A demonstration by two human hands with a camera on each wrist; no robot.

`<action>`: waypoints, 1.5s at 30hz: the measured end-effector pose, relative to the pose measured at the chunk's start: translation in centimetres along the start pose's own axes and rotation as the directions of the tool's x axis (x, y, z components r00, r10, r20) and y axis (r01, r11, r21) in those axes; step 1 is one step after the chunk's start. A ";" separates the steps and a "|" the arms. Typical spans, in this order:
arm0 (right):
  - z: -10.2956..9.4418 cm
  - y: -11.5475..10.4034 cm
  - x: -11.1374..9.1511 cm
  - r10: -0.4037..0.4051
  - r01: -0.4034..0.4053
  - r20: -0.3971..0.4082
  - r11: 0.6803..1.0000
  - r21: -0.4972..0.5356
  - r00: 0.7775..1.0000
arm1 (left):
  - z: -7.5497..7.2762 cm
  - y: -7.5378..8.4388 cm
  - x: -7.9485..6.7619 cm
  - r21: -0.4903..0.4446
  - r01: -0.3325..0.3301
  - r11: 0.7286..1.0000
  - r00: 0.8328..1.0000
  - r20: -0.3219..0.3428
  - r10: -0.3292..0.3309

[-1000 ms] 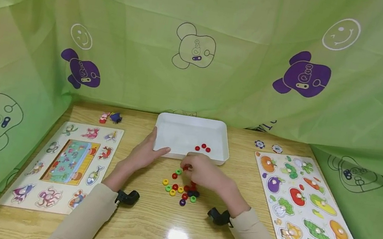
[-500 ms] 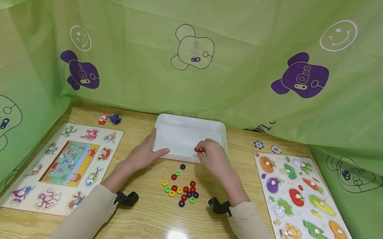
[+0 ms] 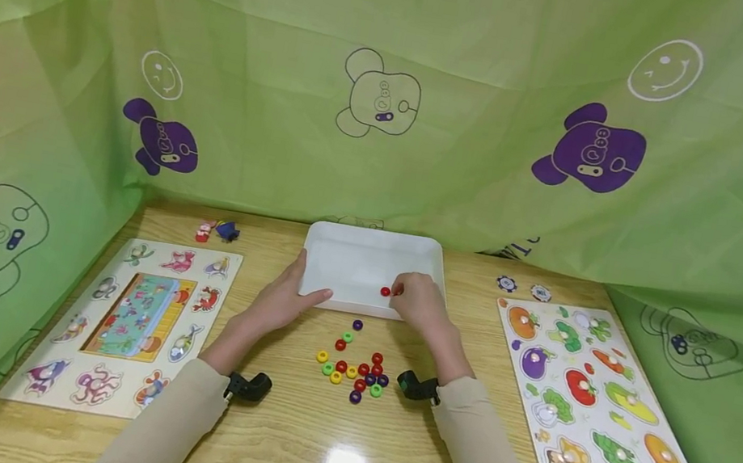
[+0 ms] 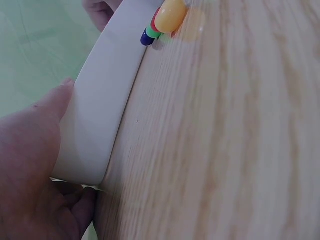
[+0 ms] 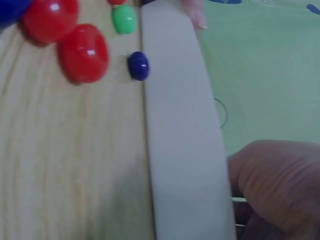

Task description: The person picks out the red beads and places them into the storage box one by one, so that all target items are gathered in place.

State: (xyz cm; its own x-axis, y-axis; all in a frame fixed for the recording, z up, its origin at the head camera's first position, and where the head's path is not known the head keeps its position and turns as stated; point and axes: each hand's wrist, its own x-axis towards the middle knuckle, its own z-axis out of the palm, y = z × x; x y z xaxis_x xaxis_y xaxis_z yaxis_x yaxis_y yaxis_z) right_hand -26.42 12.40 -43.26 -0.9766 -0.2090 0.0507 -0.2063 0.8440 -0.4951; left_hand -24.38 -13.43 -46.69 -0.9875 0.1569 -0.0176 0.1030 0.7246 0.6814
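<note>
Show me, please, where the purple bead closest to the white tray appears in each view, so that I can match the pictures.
Head: the purple bead is below the middle of the picture, just in front of the tray.
Left wrist: the purple bead, looking dark blue, is near the top, slightly left of centre.
Right wrist: the purple bead is in the upper part, slightly left of centre.
Shared landmark: the tray's near wall.

the left hand point(image 4: 31, 150) holds one corner of the white tray point(image 4: 100, 95). a yellow bead point(image 4: 170, 16), red bead point(image 4: 154, 19), green bead point(image 4: 153, 33) and dark blue bead point(image 4: 145, 39) lie near it on the wooden table point(image 4: 200, 145).
</note>
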 end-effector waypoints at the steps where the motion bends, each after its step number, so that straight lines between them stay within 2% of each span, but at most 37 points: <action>1: 0.1 0.1 0.0 0.011 -0.011 -0.001 1.000 -0.012 1.000 | 0.0 0.0 0.0 -0.001 -0.002 1.000 1.000 -0.001 0.002; 7: 0.1 0.3 0.2 0.042 -0.043 -0.021 0.999 -0.033 0.999 | 0.1 0.2 0.1 -0.006 -0.007 1.000 1.000 -0.006 0.007; 15: -0.6 0.0 -0.5 0.043 -0.043 -0.009 0.999 0.005 0.999 | 0.2 0.2 0.1 -0.007 -0.005 1.000 1.000 -0.005 0.005; 21: -1.9 -1.5 -1.8 -0.025 0.025 -0.003 0.999 -0.029 1.000 | 0.2 0.0 0.1 -0.002 -0.006 1.000 1.000 0.000 0.006; 29: -2.5 -3.1 -3.8 -0.106 0.114 0.103 0.991 -0.073 0.989 | 0.2 -0.2 0.2 -0.002 -0.004 1.000 1.000 -0.001 0.004; 37: -1.9 -4.1 -5.6 -0.188 0.209 0.222 0.975 -0.077 0.957 | 0.1 -0.3 0.4 -0.011 0.003 1.000 1.000 -0.005 -0.003; 41: -1.3 -4.0 -6.0 -0.208 0.244 0.317 0.967 -0.077 0.925 | 0.2 -0.3 0.3 -0.014 0.009 1.000 1.000 -0.001 -0.009; 45: -0.7 -3.5 -6.2 -0.236 0.293 0.376 0.951 -0.099 0.896 | 0.3 -0.2 0.2 -0.009 0.016 1.000 1.000 0.000 -0.016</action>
State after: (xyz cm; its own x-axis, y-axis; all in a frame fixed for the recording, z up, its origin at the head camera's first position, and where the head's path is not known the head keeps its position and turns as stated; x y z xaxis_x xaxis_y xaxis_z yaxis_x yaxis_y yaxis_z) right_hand -19.64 11.07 -41.27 -0.8036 -0.5723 -0.1635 -0.4879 0.7907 -0.3698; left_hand -24.57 -13.36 -47.03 -0.9890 0.1450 -0.0286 0.0858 0.7213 0.6873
